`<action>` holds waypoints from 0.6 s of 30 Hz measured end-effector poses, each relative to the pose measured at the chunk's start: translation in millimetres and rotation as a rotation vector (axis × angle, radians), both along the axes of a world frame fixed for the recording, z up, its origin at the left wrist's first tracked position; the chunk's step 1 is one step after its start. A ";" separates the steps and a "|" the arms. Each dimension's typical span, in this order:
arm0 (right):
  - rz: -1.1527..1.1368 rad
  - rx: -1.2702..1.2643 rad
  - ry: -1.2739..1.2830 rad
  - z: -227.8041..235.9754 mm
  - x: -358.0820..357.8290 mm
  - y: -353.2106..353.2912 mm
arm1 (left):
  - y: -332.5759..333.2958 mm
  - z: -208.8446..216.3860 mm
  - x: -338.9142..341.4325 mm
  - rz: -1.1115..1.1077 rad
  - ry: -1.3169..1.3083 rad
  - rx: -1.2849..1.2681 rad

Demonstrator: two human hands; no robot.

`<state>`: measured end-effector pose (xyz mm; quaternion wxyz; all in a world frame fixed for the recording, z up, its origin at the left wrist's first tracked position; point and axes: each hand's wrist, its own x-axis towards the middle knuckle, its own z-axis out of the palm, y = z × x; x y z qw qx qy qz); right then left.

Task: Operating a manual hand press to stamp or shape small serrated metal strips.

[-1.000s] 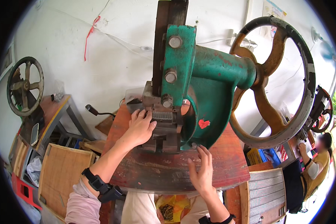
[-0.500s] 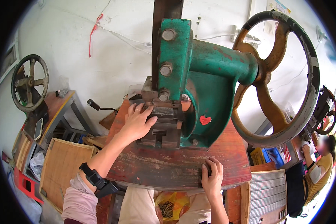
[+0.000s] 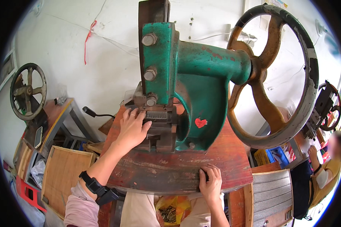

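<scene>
A green hand press (image 3: 155, 60) with a dark vertical ram (image 3: 154, 14) stands on a worn reddish-brown wooden table (image 3: 159, 172). Under the ram, a small ridged metal plate (image 3: 157, 115) lies on the dark die block (image 3: 159, 130). My left hand (image 3: 132, 130) reaches to the plate's left end, its fingertips at the press opening and the thumb apart along the block's front. I see nothing gripped in it. My right hand (image 3: 210, 182) rests on the table's front edge, fingers loosely bent and thumb apart, holding nothing visible.
The press's large spoked handwheel (image 3: 257, 70) rises at the right. A yellow bag (image 3: 173, 209) of small metal pieces sits between my legs. Wooden trays stand left (image 3: 66, 176) and right (image 3: 271, 195). Another person (image 3: 327, 178) sits at far right beside another press.
The view has shifted, so the press and its wheel appear farther left. My left hand stays by the plate and my right hand stays on the table edge.
</scene>
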<state>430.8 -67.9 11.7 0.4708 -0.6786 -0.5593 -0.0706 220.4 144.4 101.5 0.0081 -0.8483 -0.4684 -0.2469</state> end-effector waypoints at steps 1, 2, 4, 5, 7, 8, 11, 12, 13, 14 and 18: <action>0.003 -0.002 0.001 0.2 0.0 -0.5 | -2.6 0.3 -0.9 -0.015 -0.045 0.094; 0.009 -0.003 -0.001 0.8 0.4 0.1 | -4.7 1.0 -0.9 -0.027 -0.088 0.205; 0.004 0.007 0.005 0.8 0.4 0.3 | -9.4 0.2 0.7 -0.045 -0.123 0.239; 0.008 0.007 0.004 0.5 0.0 -0.5 | -11.7 -1.1 1.8 -0.056 -0.159 0.299; -0.001 0.003 0.010 1.0 -0.4 -1.9 | -14.3 -2.5 3.6 -0.057 -0.167 0.302; -0.002 -0.005 0.007 2.0 -0.6 -1.1 | -14.2 -1.7 4.4 -0.038 -0.171 0.307; -0.008 0.057 0.024 6.0 -3.3 0.6 | -12.7 4.5 3.7 -0.086 -0.156 0.309; -0.042 0.028 0.027 3.3 -4.0 -1.8 | -13.1 4.6 1.4 -0.104 -0.123 0.368; -0.033 0.045 0.059 -0.4 -2.6 -1.4 | -12.5 4.6 1.5 -0.092 -0.110 0.341; -0.014 0.054 0.082 -2.7 -0.8 -1.6 | -11.8 4.8 1.9 -0.090 -0.108 0.380; -0.032 0.062 0.063 0.9 -1.7 -1.1 | -9.3 4.4 2.9 -0.002 -0.206 0.123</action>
